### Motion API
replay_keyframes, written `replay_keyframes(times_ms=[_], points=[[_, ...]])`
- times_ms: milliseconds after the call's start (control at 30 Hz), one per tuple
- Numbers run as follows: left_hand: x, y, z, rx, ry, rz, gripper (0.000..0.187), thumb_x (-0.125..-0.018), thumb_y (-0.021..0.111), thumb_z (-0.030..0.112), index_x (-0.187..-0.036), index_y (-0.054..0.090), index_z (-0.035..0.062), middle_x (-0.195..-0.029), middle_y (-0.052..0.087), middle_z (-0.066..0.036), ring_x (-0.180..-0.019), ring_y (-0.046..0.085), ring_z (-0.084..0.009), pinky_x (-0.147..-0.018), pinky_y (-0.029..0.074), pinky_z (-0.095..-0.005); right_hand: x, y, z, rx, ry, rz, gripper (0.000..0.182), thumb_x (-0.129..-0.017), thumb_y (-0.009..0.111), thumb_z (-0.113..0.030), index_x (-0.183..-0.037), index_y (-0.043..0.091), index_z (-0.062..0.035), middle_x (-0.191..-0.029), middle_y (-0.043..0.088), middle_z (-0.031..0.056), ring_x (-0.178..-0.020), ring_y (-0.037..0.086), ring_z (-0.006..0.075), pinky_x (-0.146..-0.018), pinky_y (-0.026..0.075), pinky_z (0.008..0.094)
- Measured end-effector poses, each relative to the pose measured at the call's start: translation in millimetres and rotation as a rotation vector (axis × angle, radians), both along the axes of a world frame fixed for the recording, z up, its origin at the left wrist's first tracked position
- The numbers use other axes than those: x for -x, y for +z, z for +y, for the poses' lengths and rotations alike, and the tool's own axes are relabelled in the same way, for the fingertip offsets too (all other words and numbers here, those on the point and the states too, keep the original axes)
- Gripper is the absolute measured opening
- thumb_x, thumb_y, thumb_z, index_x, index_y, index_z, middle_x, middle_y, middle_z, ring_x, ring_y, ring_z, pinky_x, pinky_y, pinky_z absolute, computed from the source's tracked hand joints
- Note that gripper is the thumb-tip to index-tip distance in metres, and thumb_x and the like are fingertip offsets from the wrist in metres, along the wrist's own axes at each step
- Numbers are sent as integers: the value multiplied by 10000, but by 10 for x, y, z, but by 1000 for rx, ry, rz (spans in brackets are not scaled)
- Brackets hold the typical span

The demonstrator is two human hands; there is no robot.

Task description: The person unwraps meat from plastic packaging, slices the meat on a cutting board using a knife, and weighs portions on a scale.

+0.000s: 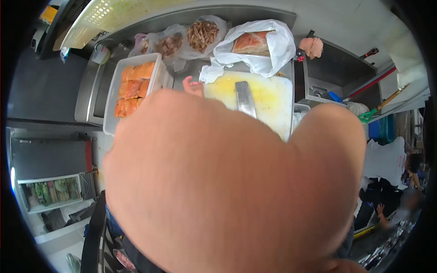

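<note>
My right hand (232, 186) is very close to the camera and covers the middle of the view; its fingers cannot be made out. Beyond it, fingers of my left hand (195, 86) show at the left edge of the white cutting board (275, 93), slightly apart, with nothing visible in them. The rest of that hand is hidden. A broad knife blade (245, 98) lies on the yellow-stained board, its lower end covered by my right hand. Left of the board, a white plastic tub (158, 75) holds several orange fish pieces (133, 87).
Behind the board sits a white plastic bag (282, 43) around a large fish piece (251, 43). Bags of brown scraps (202, 35) stand beside it. A metal sink (339, 75) is at right, a yellow perforated crate (98, 20) at upper left. People (387, 195) are at far right.
</note>
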State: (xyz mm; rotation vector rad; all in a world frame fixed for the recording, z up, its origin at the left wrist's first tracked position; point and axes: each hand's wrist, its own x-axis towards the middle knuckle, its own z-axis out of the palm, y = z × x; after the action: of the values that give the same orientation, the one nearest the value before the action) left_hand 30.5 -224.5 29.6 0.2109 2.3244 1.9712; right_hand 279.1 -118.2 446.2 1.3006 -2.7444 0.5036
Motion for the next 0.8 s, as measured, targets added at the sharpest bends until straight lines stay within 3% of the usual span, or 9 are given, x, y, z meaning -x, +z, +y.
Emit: replay_keyframes(times_ms=[233,367,533,633,733,767,800], points=[[-142,7,-34,39,2,183,452,-874,672,86,-1256,432,64,-980,543,-62,-699,573,-134,-605,493,-280,-318,23,-15,1,10,70,55,-713,656,-123,-718,651,-68,-703,636,106,-678,618,302,-671,484,394],[-250,77,130,33,3,31,470,-872,665,86,-1273,421,51,-989,547,-76,-702,585,-146,-601,499,-294,-456,-63,126,1,-40,83,55,-722,656,-120,-713,655,-66,-685,632,109,-654,621,299,-638,483,401],[-410,309,320,81,-55,48,493,-883,654,114,-1306,410,44,-1015,560,-77,-704,597,-159,-628,499,-291,-594,-8,214,-63,-150,135,60,-733,654,-117,-707,660,-64,-661,628,113,-624,625,295,-597,480,409],[-385,536,364,71,-56,83,480,-878,635,89,-1300,411,47,-1018,563,-84,-724,595,-161,-638,494,-301,-683,97,303,-172,-335,195,65,-740,654,-116,-703,663,-63,-647,625,115,-606,628,292,-573,479,413],[-386,659,468,37,-62,117,465,-870,607,52,-1293,413,52,-1023,568,-95,-752,593,-165,-652,487,-315,-800,0,470,-271,-714,242,72,-747,653,-114,-699,666,-62,-633,622,118,-588,630,290,-548,478,418],[-497,585,325,55,-68,97,461,-868,598,39,-1290,413,53,-1025,569,-99,-762,592,-166,-657,485,-320,-767,-204,579,-229,-801,167,74,-750,653,-113,-698,667,-62,-629,621,119,-582,631,289,-540,477,420],[-364,469,316,-20,-31,52,457,-859,596,31,-1279,416,31,-993,571,-92,-693,589,-160,-633,480,-300,-747,-793,843,52,-772,314,78,-765,649,-115,-752,690,-50,-642,633,130,-661,660,298,-593,497,430]])
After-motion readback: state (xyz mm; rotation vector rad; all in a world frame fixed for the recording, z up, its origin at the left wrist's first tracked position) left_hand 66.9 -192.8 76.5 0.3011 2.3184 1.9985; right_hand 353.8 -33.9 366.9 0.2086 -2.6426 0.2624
